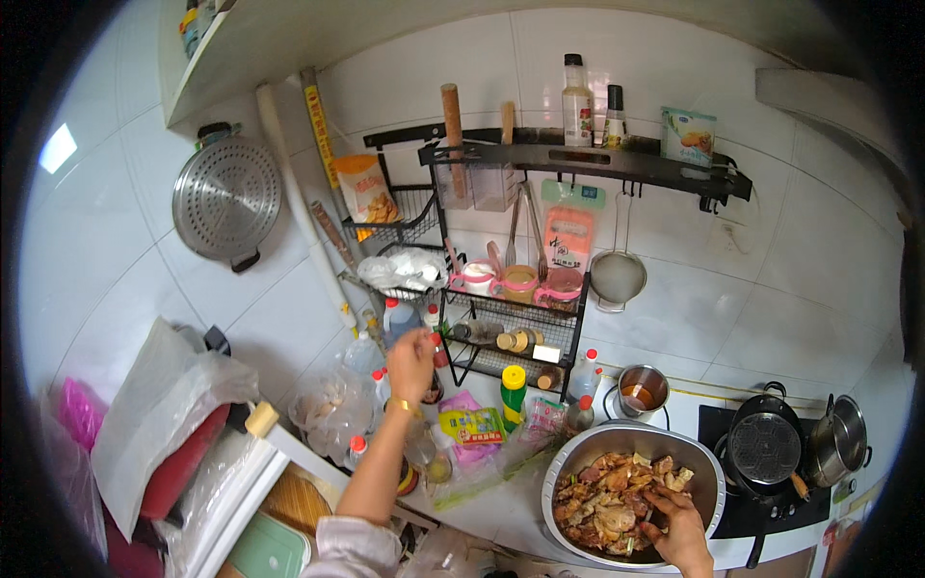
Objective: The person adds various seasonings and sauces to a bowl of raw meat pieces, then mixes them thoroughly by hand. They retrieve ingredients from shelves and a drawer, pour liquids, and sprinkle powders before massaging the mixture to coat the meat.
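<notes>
My left hand (pixel 410 363), with a gold band at the wrist, reaches over a cluster of bottles below the rack. Its fingers are curled beside a red-capped bottle (pixel 439 352); whether they grip anything is hidden. My right hand (pixel 676 524) dips into a large metal basin (pixel 553 498), thumb and fingers apart against seasoned meat pieces (pixel 611 509). Bits of green show among the meat. Between the hands stands a green bottle with a yellow cap (pixel 513 397), near a yellow-green seasoning packet (pixel 473 426) and long green stalks (pixel 498 477).
A black wire rack (pixel 506 307) holds lidded jars and spice bottles. Right of the basin, a pan (pixel 766 448) and a steel pot (pixel 838 441) sit on the cooktop (pixel 712 426). A metal cup (pixel 642 390) stands behind the basin. Plastic bags (pixel 332 412) crowd the left.
</notes>
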`<state>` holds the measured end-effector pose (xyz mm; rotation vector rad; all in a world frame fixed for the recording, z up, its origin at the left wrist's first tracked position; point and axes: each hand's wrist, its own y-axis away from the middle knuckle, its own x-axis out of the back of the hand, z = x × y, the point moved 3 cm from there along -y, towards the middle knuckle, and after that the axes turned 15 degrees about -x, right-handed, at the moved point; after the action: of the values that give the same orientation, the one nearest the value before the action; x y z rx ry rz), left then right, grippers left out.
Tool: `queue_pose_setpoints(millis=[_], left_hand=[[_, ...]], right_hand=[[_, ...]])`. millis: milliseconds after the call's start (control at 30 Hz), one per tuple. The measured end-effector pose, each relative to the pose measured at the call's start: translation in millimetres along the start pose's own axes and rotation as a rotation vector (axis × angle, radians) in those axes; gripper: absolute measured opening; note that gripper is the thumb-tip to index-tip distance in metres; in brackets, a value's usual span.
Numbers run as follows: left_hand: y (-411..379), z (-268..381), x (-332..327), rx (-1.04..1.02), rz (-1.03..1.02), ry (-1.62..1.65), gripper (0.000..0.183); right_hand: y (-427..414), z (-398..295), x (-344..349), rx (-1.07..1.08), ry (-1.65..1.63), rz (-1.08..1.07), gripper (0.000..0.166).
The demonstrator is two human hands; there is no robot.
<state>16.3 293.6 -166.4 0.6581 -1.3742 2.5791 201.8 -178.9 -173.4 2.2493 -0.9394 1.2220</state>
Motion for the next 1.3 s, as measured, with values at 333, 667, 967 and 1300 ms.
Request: queue_pose_setpoints(millis=[333,667,967,1300], left_hand=[[-164,-111,-72,-0.334,-0.339,-0.735,0.034],[-187,-173,-27,0.008,-0.138,-0.669,0.019],[-182,-232,8,0.054,-0.023,-0.436,0.016],[-191,-203,-23,-0.042,-0.147,-0.741,0.008]], right_hand=[[-1,-28,-17,-0.238,-0.053,0.168,0.038],[-20,-46,-11,-0.191,-0.038,0.156,0.039],[-32,-28,-18,-0.163,-0.012,0.15,0.035],[-37,-28,-15,-0.247,-0.073,0.135,0.036]])
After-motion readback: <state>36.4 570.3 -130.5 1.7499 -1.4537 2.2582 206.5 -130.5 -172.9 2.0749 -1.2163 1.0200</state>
